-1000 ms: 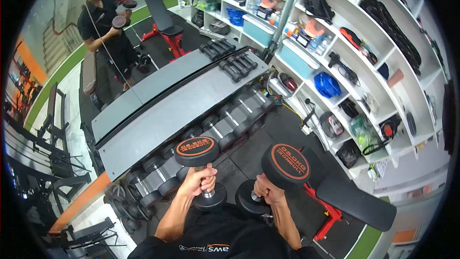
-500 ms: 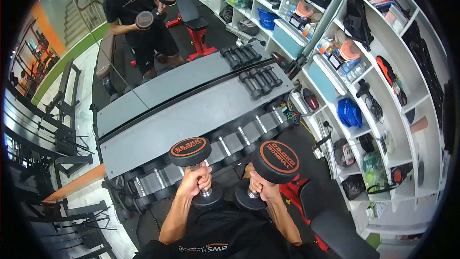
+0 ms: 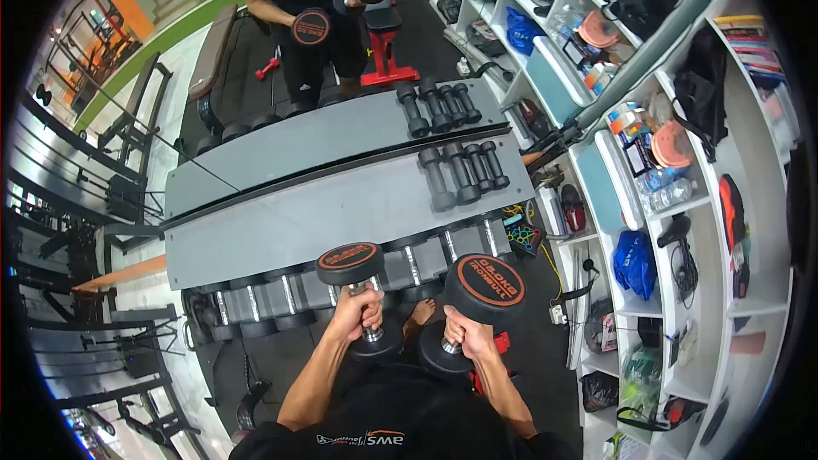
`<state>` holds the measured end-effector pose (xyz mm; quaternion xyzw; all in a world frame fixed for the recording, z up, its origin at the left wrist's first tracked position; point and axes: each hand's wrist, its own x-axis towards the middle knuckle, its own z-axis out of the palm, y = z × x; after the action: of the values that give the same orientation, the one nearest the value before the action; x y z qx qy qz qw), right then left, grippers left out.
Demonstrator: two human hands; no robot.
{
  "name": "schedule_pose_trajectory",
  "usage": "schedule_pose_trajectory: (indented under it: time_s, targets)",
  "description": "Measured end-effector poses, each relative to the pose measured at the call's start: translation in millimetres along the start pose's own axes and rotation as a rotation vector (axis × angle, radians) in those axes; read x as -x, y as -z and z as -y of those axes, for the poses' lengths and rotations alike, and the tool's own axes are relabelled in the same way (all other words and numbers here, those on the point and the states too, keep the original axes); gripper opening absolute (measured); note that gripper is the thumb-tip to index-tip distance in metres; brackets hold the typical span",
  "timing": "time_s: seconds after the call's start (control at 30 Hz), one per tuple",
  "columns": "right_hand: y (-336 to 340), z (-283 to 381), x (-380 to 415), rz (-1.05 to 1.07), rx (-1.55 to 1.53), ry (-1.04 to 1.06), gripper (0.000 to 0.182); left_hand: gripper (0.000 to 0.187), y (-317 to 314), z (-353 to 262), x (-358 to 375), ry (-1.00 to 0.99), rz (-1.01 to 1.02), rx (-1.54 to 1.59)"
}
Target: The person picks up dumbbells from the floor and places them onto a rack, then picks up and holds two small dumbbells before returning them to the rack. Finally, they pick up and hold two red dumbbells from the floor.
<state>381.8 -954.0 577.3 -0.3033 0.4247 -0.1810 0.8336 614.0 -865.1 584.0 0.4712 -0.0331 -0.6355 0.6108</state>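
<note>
Holding seems the step in hand: the left hand (image 3: 361,312) clamps the left dumbbell (image 3: 350,262), the right hand (image 3: 469,332), apart from it, the right dumbbell (image 3: 486,287), before the desk (image 3: 273,234); moving either calls for firm grips

Left dumbbell (image 3: 348,276), seven o'clock, and right dumbbell (image 3: 487,291), five o'clock: matt, rubber-like heads (image 3: 474,300); polished metal handles (image 3: 372,335). Shirt (image 3: 392,409), six o'clock: matt cloth. Rack top (image 3: 256,238), nine o'clock: smooth, slight sheen. Shelving (image 3: 771,221), three o'clock: smooth panel. Blue bag (image 3: 635,264), between three and four o'clock: creased, glossy plastic.
</note>
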Motion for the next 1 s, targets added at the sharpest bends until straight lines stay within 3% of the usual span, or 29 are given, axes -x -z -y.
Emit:
schedule_pose_trajectory:
  time_s: [0.67,1.0]
  targets:
    - [63,58,-43,-0.201,-0.008,0.018,0.045,0.023,4,2,-318,0.060,-0.248,0.027]
    - [86,64,-51,-0.262,-0.012,0.012,0.043,0.021,5,3,-371,0.103,-0.318,-0.016]
